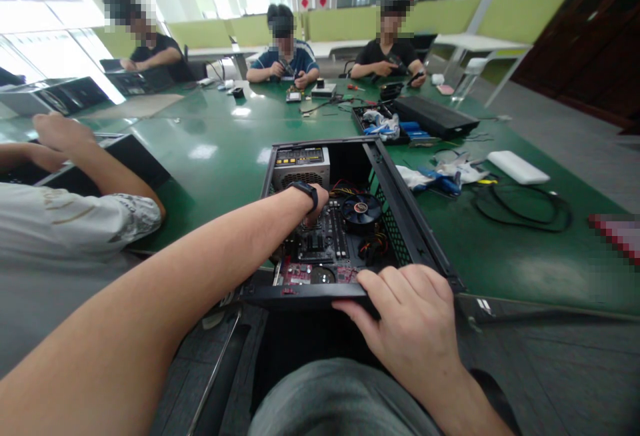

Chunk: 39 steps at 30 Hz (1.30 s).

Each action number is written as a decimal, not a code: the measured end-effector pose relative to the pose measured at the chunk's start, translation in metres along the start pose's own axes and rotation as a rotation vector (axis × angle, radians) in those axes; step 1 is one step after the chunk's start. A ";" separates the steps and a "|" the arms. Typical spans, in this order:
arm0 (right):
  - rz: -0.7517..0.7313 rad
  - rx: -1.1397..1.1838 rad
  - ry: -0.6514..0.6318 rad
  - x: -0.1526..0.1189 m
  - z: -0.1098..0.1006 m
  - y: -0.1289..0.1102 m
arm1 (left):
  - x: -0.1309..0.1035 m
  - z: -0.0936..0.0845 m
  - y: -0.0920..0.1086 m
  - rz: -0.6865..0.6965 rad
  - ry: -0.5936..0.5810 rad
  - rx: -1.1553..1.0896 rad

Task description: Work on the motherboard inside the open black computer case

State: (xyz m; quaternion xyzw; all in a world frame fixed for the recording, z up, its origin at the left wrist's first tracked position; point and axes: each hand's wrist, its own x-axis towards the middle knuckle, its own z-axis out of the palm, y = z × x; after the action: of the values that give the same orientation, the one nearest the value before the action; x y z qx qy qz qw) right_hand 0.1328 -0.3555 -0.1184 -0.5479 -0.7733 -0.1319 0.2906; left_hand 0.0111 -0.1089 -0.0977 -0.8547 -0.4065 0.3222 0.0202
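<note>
A black computer case [425,243] lies open on its side at the table's near edge. Inside are a silver power supply [303,173], a motherboard [320,239], a round black fan [361,211] and a red circuit board [300,272]. My left hand [318,201], with a dark band on the wrist, reaches down into the case between the power supply and the fan. Its fingers are mostly hidden behind the wrist. My right hand [413,309] is closed over the near rim of the case, thumb on the outside.
The green table [215,156] carries gloves [450,173], a black cable [520,213], a white box [518,167] and a tray of tools [383,123]. Close on my left, a person's arm [115,169] works at another case. Several people sit across the table.
</note>
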 end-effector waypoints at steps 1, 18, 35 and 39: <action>-0.001 0.001 -0.002 0.000 0.000 0.000 | -0.001 0.000 0.000 0.002 -0.002 0.001; -0.001 0.001 0.001 0.000 -0.001 0.000 | -0.004 -0.003 0.003 -0.017 -0.001 -0.026; -0.004 -0.001 -0.003 0.000 0.000 0.001 | -0.010 -0.005 0.007 0.012 0.006 -0.032; -0.010 -0.007 0.002 0.001 0.001 0.001 | -0.013 -0.006 0.008 0.032 -0.008 0.023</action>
State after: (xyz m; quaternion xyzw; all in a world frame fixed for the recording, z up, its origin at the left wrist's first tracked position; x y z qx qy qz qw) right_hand 0.1332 -0.3543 -0.1186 -0.5449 -0.7753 -0.1365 0.2886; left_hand 0.0142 -0.1217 -0.0881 -0.8596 -0.3890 0.3303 0.0233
